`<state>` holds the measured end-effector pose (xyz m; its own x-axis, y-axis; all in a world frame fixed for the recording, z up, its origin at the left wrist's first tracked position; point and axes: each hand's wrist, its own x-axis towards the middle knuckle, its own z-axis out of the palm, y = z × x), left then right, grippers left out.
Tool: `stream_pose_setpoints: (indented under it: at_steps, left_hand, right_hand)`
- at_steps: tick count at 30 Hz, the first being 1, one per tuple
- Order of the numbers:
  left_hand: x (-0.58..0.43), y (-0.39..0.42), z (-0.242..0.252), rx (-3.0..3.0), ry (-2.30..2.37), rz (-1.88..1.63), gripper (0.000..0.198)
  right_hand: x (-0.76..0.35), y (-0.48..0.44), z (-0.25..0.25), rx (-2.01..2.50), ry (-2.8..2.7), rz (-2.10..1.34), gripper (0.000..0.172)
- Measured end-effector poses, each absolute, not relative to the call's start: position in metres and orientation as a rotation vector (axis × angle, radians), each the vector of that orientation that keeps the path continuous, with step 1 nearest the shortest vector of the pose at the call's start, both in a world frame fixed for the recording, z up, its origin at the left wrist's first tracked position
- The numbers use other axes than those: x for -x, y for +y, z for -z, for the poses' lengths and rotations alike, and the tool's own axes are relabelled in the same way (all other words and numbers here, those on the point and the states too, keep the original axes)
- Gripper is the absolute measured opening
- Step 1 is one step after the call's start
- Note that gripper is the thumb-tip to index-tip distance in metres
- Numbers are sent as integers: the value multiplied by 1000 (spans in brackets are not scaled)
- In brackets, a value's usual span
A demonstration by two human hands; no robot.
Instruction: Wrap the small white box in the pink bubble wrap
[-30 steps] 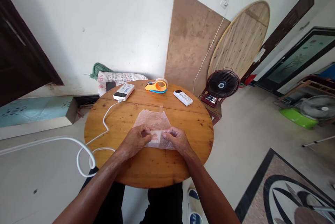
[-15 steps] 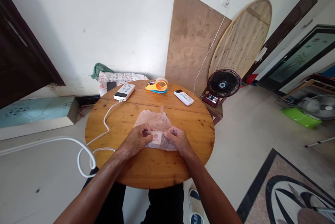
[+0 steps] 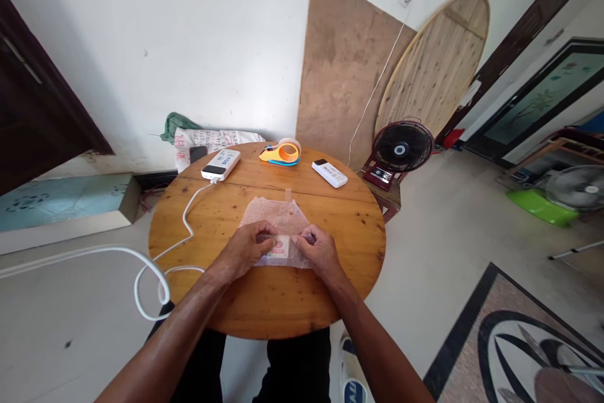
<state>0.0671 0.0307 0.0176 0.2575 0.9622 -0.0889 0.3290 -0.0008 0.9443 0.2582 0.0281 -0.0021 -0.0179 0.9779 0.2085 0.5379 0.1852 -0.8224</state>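
Note:
A sheet of pinkish bubble wrap (image 3: 278, 217) lies on the round wooden table (image 3: 226, 214) in front of me. On its near edge sits a small white box with red print (image 3: 280, 247). My left hand (image 3: 245, 251) pinches the wrap at the box's left side. My right hand (image 3: 317, 247) pinches the wrap at the box's right side, fingers curled. A short strip of clear tape (image 3: 288, 194) sticks up at the wrap's far edge.
At the table's far side lie a white power bank (image 3: 221, 164) with a white cable (image 3: 186, 217), an orange tape dispenser (image 3: 281, 153) and a white remote (image 3: 329, 173). A small black fan (image 3: 401, 148) stands right of the table. Boards lean on the wall behind.
Both hands have drawn the wrap's edges a little closer over the small box. The view shifted slightly.

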Motion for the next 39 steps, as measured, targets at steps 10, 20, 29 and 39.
stream_pose_setpoints:
  at_steps: [10, 20, 29, 39]
  left_hand:
    - [-69, 32, -22, -1577, 1294, -765, 21]
    - [-68, 34, -23, -1800, 1294, -775, 20]
    - [-36, 28, -27, -1816, 1484, -742, 32]
    - [-19, 12, -20, -1847, 1875, -702, 41]
  right_hand:
    - [-264, 29, -1, 1369, -1722, -481, 10]
    - [-246, -2, -40, 1139, -2468, 26, 15]
    - [-246, 4, -47, 1143, -2549, 22, 14]
    - [-240, 1, -62, 1158, -2661, 72, 16]
